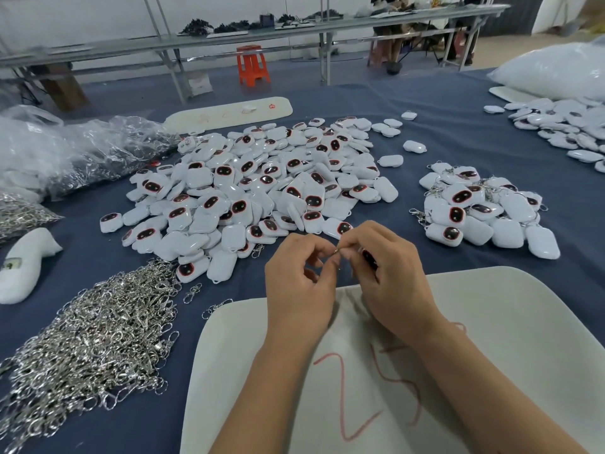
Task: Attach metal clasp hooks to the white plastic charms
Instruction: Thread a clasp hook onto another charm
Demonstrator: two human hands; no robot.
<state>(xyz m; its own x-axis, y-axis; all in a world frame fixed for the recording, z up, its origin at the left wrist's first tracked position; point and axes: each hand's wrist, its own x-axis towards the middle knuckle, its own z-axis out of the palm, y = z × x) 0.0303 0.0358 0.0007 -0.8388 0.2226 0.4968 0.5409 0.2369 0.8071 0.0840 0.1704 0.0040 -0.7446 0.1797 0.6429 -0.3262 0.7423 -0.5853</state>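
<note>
My left hand (299, 283) and my right hand (386, 273) meet above the near edge of the blue table. Between their fingertips sits a small metal clasp hook (337, 253), pinched by my left hand. My right hand grips a white charm (369, 258) with a dark, red-rimmed face, mostly hidden in the palm. A big pile of loose white charms (258, 188) lies straight ahead. A heap of silver clasp hooks (95, 335) lies at the near left. A smaller pile of charms with hooks on them (484, 211) sits to the right.
A white board (491, 339) with red scribbles lies under my forearms. Clear bags of hooks (82, 152) lie at the far left. A white stuffed shape (23, 263) rests at the left edge. More charms (563, 129) and a white bag (556, 73) sit far right.
</note>
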